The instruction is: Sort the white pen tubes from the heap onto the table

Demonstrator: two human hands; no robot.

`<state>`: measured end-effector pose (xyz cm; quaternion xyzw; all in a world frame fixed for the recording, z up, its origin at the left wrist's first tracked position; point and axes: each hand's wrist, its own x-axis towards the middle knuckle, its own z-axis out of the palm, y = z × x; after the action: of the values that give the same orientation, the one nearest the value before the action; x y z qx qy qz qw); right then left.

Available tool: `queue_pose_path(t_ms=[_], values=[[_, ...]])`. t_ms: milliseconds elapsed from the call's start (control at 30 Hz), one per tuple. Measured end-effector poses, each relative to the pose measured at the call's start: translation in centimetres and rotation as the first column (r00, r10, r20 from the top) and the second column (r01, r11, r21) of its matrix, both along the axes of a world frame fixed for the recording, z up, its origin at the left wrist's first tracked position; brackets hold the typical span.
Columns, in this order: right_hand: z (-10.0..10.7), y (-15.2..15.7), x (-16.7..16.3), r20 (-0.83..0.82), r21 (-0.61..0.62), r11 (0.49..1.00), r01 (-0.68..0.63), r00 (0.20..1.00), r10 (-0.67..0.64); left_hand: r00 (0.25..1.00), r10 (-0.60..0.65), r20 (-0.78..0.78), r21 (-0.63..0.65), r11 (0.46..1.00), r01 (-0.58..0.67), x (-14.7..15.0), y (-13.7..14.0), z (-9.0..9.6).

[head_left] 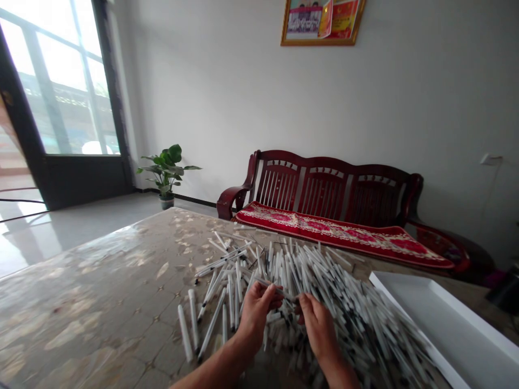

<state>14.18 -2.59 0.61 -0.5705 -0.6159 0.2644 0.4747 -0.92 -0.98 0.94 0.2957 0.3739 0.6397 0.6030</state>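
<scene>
My left hand [258,307] is closed, thumb and fingers pinching a slim pen [287,295] with a pale barrel. The pen lies sideways between both hands. At its other end my right hand [315,317] is closed too, with thumb and forefinger together; its other fingers are partly hidden. Below and around both hands spreads a big pile of white pens [308,270], many with black ends. A few loose pens [194,319] lie apart from the pile, left of my left hand.
The pile lies on a table with a patterned cover [121,302]. To the right is a shallow white tray [458,319]. Behind the table stands a dark red wooden bench [324,189] with a red runner [344,235]. A potted plant [166,167] stands on the floor near the glass door [68,97].
</scene>
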Motion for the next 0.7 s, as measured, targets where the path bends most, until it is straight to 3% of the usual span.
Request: queue_pose_path(t_ms=[100, 267, 467, 700], values=[[-0.28, 0.19, 0.13, 0.019, -0.02, 1.0, -0.013, 1.0, 0.013, 1.0, 0.012, -0.013, -0.002, 1.0, -0.012, 0.05, 0.02, 0.03], [0.33, 0.14, -0.09, -0.037, 0.087, 0.996, -0.003, 0.999, 0.006, 0.999, 0.033, -0.012, -0.002, 0.999, -0.033, -0.01, 0.14, 0.12], [0.33, 0.08, -0.23, -0.063, -0.061, 0.998, -0.022, 0.998, 0.018, 0.999, 0.029, -0.036, 0.011, 1.0, -0.029, 0.11, 0.01, 0.04], [0.49, 0.24, -0.34, -0.203, -0.025, 0.999, -0.03, 0.979, 0.024, 0.998, 0.039, -0.046, 0.026, 0.999, -0.038, 0.15, -0.05, 0.01]])
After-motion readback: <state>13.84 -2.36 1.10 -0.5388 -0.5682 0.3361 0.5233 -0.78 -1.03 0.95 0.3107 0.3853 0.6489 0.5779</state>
